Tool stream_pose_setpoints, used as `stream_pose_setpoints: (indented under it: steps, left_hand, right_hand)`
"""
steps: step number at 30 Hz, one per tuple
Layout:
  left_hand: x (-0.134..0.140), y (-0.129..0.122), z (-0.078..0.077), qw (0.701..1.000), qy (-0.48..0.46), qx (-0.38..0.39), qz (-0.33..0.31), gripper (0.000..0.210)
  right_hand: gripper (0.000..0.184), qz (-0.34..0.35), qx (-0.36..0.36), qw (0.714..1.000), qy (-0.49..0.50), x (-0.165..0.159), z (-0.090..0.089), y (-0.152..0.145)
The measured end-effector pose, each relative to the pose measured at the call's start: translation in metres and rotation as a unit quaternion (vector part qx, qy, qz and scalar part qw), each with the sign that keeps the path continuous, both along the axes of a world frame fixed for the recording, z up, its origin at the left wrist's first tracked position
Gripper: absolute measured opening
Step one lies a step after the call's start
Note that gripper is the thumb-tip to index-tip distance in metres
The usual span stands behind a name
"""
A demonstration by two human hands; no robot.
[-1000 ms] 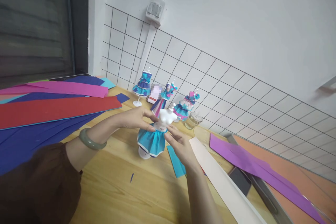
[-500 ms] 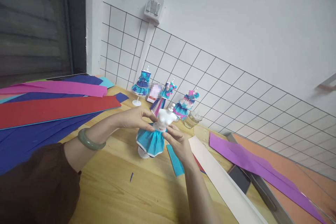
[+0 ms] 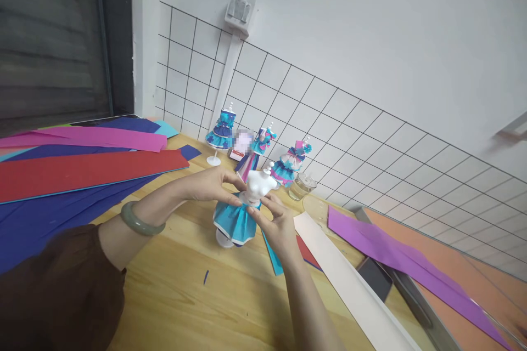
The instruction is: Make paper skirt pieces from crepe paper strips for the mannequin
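Wall, white (image 3: 370, 22), fitted with a black wire grid (image 3: 315, 76).
Surface, pale wood (image 3: 185, 307), carrying all that we list below.
Paper, dark blue (image 3: 24, 241), spread at the left; on it we count a red sheet (image 3: 90, 174) and a magenta sheet (image 3: 123, 140).
Strip, cream (image 3: 349, 285), aslant at the right; beyond it, a purple strip (image 3: 391, 252) partly overlapping a dark flat slab (image 3: 374, 279).
Left hand (image 3: 212, 184), wearing a green bangle (image 3: 142, 222): grip closed on the skirt's waist, thumb in front, fingers partly hidden behind the form.
Right hand (image 3: 282, 225): grip closed on the opposite side of that waist, thumb across the front.
White dress form (image 3: 259, 184), upright between both hands, wearing a turquoise skirt (image 3: 234, 225); it blocks our view of the foot of the middle dressed form (image 3: 263, 142), one of three behind.
Glass (image 3: 302, 186), near the rightmost dressed form (image 3: 290, 164).
Turquoise piece (image 3: 274, 258), partly behind the right hand.
Blue scrap (image 3: 206, 277), loose in front.
Changes we note from half a second ago: the right thumb sits further left along the waistband, and the right hand now covers more of the turquoise piece; the left hand holds as it did.
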State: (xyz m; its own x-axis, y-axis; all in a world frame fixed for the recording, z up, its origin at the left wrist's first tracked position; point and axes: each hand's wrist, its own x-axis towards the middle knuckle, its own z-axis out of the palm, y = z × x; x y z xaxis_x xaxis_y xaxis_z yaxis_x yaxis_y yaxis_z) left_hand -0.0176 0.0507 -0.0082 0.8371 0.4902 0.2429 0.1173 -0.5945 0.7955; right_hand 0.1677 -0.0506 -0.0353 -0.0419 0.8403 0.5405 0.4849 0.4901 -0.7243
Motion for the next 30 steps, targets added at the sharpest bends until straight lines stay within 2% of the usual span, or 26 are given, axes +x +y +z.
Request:
stream_pose_setpoints:
  steps: [16, 25, 30]
  left_hand:
    - [0.0004, 0.0017, -0.0015, 1.0, -0.003, -0.013, -0.007, 0.039]
    - [0.0002, -0.004, 0.0018, 1.0, -0.004, 0.013, 0.026, 0.039]
    - [0.0032, -0.0032, -0.0021, 0.999, -0.016, 0.006, 0.051, 0.042]
  right_hand:
    - [0.029, -0.001, -0.008, 1.0, 0.003, -0.0001, -0.0004, -0.0002]
    - [0.028, 0.0, -0.005, 1.0, -0.002, 0.0007, -0.0009, 0.0005]
    - [0.029, -0.015, -0.008, 1.0, -0.015, 0.0047, -0.0057, 0.0039]
